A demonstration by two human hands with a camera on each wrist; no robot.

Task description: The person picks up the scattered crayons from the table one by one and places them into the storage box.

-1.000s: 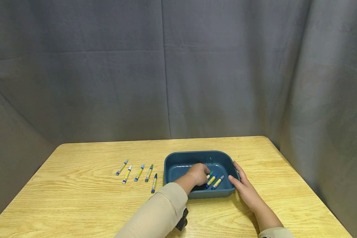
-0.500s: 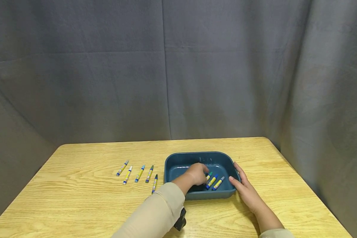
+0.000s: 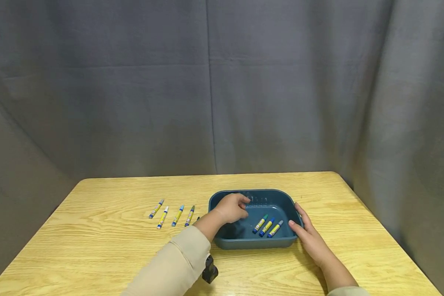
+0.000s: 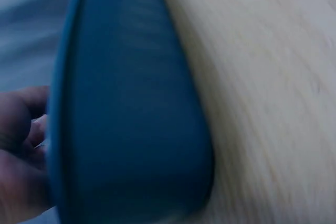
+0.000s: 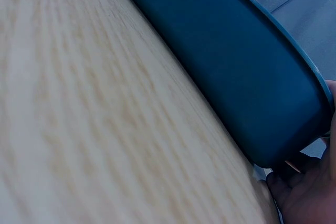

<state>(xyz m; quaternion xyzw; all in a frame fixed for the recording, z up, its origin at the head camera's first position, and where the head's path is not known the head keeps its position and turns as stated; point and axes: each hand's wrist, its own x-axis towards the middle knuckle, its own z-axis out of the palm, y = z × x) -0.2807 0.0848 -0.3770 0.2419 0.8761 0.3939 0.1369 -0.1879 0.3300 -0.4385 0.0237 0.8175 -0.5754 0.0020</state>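
Note:
My left hand (image 3: 232,207) is over the left part of a dark blue-green plastic tub (image 3: 256,243), its fingers loosely bent with nothing between them. Inside the tub, toward the front right, a green crayon (image 3: 260,224), a blue crayon (image 3: 267,227) and a grey crayon (image 3: 275,229) lie side by side, all in yellow wrappers. With its thumb over the rim and its fingers along the outer wall, my right hand (image 3: 312,242) holds the tub's right end. The right wrist view has that hand (image 5: 310,187) at the tub's corner.
Left of the tub, several more crayons lie on the wooden table (image 3: 96,246), among them a white-tipped crayon (image 3: 163,218) and a light blue crayon (image 3: 178,216). One dark crayon is mostly hidden behind my left forearm. A grey curtain (image 3: 140,102) hangs behind the table.
My left hand has let go of the green crayon, leaving it beside the blue one, and has drawn back up and to the left. My right hand stays on the tub.

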